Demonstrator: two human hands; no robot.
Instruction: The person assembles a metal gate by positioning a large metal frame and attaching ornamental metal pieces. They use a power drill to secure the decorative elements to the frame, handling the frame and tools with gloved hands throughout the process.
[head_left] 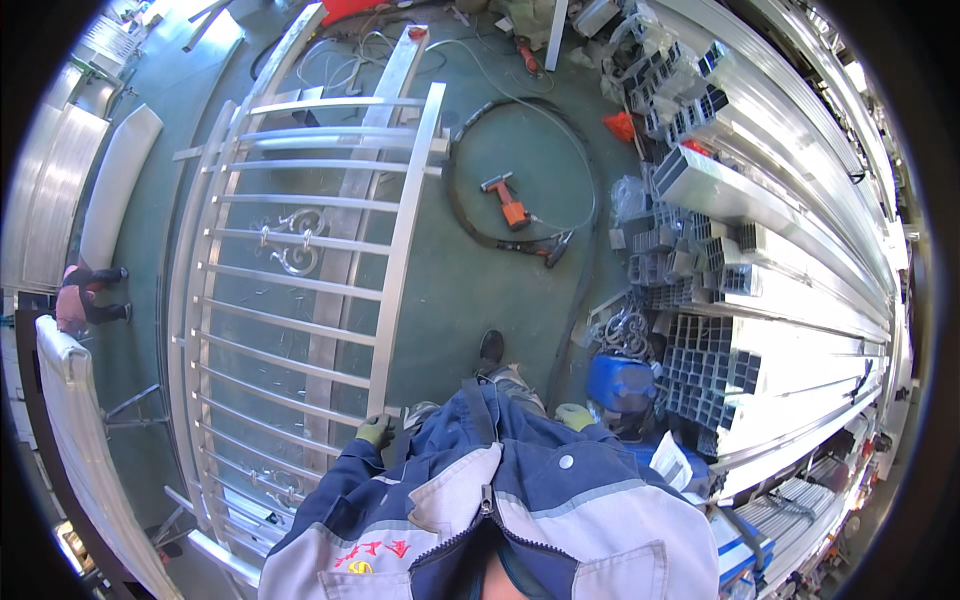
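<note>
A silver metal railing panel with many parallel bars lies on long metal supports to my left. My left hand, in a yellow-green glove, is low beside the near end of its right-hand rail. Whether it touches or grips the rail is too small to make out. Scrolled metal ornaments sit between some of the bars. My right hand, gloved alike, hangs beside my right thigh, nearest a blue container. Its fingers cannot be made out clearly. On the floor ahead lies an orange-and-black power tool.
A dark hose loops around the power tool, and a second tool lies on it. Stacks of square metal tubes fill the right side. Far left, another person bends near a long white wrapped bundle. A red-handled tool lies farther ahead.
</note>
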